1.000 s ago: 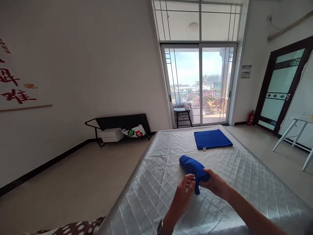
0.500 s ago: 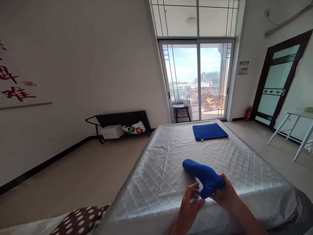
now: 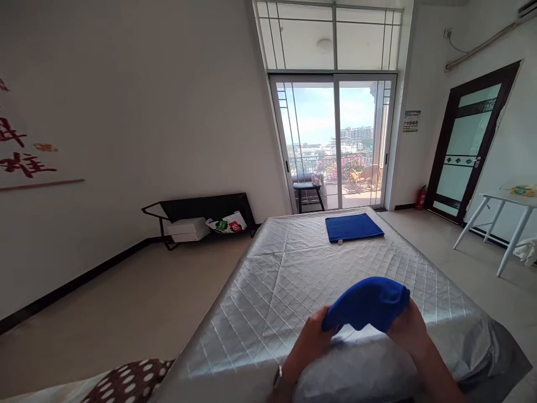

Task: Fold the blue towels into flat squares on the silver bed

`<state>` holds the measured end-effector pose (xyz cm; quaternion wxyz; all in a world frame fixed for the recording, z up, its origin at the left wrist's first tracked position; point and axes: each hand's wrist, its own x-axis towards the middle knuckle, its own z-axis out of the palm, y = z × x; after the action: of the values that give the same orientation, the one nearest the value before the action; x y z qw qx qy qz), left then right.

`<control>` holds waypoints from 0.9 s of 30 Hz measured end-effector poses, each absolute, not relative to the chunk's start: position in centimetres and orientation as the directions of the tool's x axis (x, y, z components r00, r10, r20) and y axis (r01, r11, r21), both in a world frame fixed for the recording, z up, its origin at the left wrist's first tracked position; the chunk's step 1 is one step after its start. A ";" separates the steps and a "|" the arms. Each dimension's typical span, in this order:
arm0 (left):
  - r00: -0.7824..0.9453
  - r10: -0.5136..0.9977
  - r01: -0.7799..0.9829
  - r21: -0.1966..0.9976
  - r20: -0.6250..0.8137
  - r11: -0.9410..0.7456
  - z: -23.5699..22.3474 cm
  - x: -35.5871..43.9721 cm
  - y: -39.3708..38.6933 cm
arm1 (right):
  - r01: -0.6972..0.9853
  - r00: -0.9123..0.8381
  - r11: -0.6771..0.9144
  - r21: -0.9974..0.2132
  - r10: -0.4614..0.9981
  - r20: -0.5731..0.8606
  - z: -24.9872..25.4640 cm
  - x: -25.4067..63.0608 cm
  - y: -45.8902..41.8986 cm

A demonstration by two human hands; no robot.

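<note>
L hand (image 3: 315,333) clamped on the L end of the blue cloth (image 3: 369,302); R hand (image 3: 406,327) clamped on its R end, w/ fingers partly hidden behind it. Cloth is bunched and arched between the two hands, held above the near part of the silver quilted cover (image 3: 268,296). Can't tell if its lower edge touches the cover. Dark band, prob. a watch (image 3: 277,376), on L wrist.

Folded blue fabric (image 3: 354,228) lies flat on the far part of the cover, well apart from the hands, w/ a small white tag (image 3: 340,242) at its near edge. Brown spotted fabric (image 3: 130,382) at bottom L, near the cover's edge.
</note>
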<state>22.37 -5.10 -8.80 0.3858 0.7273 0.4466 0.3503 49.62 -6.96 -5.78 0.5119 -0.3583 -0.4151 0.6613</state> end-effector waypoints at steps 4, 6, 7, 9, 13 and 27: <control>0.284 0.959 -0.045 0.999 -0.013 0.027 -10.4 24.2 -5.7 | -0.373 -0.044 -0.051 -0.926 0.998 -0.038 -4.6 49.4 -6.3; 0.241 0.965 -0.209 0.966 -0.101 0.153 -10.9 25.1 -6.4 | -0.291 -0.033 -0.042 -0.956 0.999 -0.034 -4.2 48.8 -6.3; 0.206 0.969 -0.259 0.947 -0.138 0.190 -10.8 25.4 -6.8 | -0.250 -0.055 -0.047 -0.967 0.998 -0.035 -4.1 48.4 -6.5; 0.137 0.970 -0.315 0.919 -0.203 0.236 -10.0 26.1 -7.7 | -0.153 -0.156 -0.071 -0.986 0.987 -0.047 -3.9 47.4 -7.1; 0.159 0.965 -0.297 0.922 -0.209 0.248 -8.3 26.7 -9.1 | 0.100 -0.389 -0.077 -0.992 0.915 -0.110 -3.9 45.0 -8.4; 0.274 0.947 -0.299 0.920 -0.170 0.252 -7.8 24.7 -11.2 | 0.122 -0.334 0.078 -0.989 0.942 0.033 -3.9 43.5 -8.9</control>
<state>24.72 -11.22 -7.77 0.6852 0.4093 0.3955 0.4544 43.53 -8.92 -3.92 0.3882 -0.4270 -0.6232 0.5279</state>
